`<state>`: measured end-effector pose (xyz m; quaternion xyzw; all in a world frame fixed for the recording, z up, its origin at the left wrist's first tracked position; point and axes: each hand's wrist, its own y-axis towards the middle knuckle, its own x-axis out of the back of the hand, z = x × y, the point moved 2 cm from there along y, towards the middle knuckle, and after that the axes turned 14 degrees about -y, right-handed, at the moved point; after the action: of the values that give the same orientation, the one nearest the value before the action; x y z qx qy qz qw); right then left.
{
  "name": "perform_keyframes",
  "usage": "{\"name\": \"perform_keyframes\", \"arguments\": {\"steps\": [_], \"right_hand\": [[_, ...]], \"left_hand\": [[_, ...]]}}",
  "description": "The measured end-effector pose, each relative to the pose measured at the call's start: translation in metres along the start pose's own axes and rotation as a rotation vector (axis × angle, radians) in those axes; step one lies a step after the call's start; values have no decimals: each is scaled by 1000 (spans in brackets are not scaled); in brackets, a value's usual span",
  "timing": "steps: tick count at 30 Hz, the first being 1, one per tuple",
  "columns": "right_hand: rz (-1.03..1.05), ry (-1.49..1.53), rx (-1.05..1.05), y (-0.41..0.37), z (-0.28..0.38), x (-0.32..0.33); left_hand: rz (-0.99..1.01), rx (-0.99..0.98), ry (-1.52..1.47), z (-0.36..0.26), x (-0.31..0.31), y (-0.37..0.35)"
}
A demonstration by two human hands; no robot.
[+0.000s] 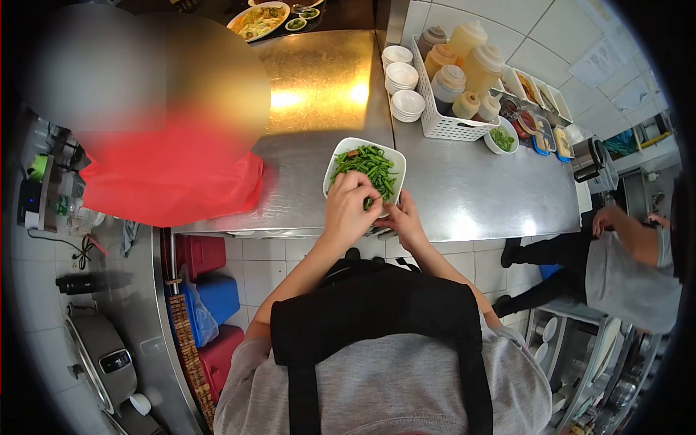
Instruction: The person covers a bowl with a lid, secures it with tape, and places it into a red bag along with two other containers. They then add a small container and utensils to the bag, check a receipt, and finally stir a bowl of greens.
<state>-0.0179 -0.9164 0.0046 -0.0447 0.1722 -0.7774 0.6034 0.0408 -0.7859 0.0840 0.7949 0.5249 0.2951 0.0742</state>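
Under my left fingers sits the near edge of the white plate, and the green beans lie piled just past the fingertips. My left hand is curled with its fingers close together. They seem to pinch a bean end, but the view is small and bent, so I am not sure. My right hand sits right beside the left, its fingers together and touching the plate's near rim. I cannot tell if those fingers hold anything. The plate stands on the steel counter, close to the edge on my side.

To do this well, I think I should pinch softly, one or two beans at a time, so none snap. The right fingers should press the rim so the plate cannot slide toward me. I would lift the beans, not drag them, so the white rim stays clean. Far past my fingertips stand small white bowls and a basket of bottles, well out of my way.
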Motion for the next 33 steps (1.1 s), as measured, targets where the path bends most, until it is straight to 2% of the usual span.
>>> {"name": "perform_keyframes", "arguments": {"steps": [2, 7, 9, 11, 13, 15, 17, 18, 20, 25, 27, 29, 31, 33], "right_hand": [[34, 30, 6, 0, 1, 1], [57, -5, -22, 3, -3, 8], [67, -21, -22, 2, 1, 8], [93, -26, -60, 0, 5, 8], [100, -17, -93, 3, 4, 14], [119, -11, -129, 3, 3, 16], [88, -92, -88, 4, 6, 18], [110, -100, -88, 5, 7, 18], [117, -139, -68, 6, 8, 20], [88, -67, -11, 16, 5, 28], [66, -129, -32, 21, 5, 33], [53, -105, -53, 29, 2, 39], [75, -165, -7, 34, 4, 41], [68, -185, 28, 36, 0, 42]], "left_hand": [[-11, -60, 13, 2, -11, 16], [-29, -33, -74, 8, -7, 44], [142, 36, 125, 18, -4, 46], [174, 81, 137, 23, 4, 47], [55, -13, 73, 31, 18, 45], [22, 31, 95, 38, 37, 43], [-153, 57, 31, 57, 58, 35], [-173, 63, 42, 63, 68, 26], [-261, 263, 10, 74, 89, 0], [-445, 453, 84, 83, 134, -95], [-584, 536, 166, 78, 168, -142], [-692, 490, 279, 83, 214, -183], [-955, 428, 237, 102, 274, -224], [-1136, 485, 319, 91, 330, -241]]}}
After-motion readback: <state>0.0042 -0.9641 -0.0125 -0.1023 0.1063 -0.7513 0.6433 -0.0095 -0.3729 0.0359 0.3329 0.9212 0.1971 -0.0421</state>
